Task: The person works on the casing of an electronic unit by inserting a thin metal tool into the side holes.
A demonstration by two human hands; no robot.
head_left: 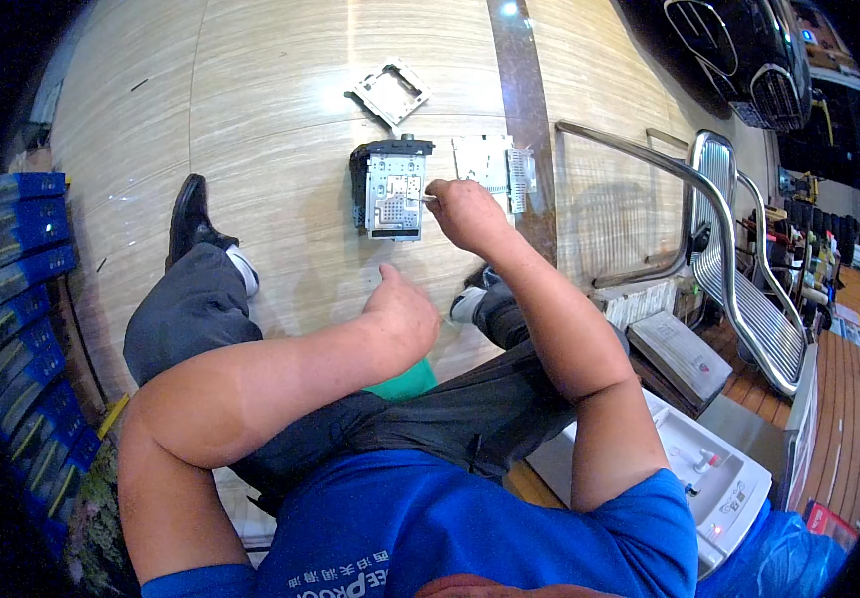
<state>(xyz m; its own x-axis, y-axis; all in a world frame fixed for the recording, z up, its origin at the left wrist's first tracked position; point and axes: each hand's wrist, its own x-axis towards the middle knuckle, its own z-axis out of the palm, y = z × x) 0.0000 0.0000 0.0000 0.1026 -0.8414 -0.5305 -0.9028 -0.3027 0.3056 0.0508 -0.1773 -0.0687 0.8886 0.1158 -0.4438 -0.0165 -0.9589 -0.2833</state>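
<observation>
A boxy metal car stereo unit with a perforated plate on top and a black front edge rests on the floor tiles. At its right side is my right hand, fingers pinched on a thin, pale rod-like piece that reaches over the unit's top; its exact kind is too small to tell. Nearer my body, my left hand hovers below the unit with its fingers curled and thumb pointing forward. Whatever those fingers may hold is hidden. Beside the unit on the right lies a flat metal cover plate.
Farther out lies a square metal frame. A green object shows beneath my left forearm. To the right stand a metal bench and a white dispenser. Several blue boxes are stacked left; a black car front is at top right.
</observation>
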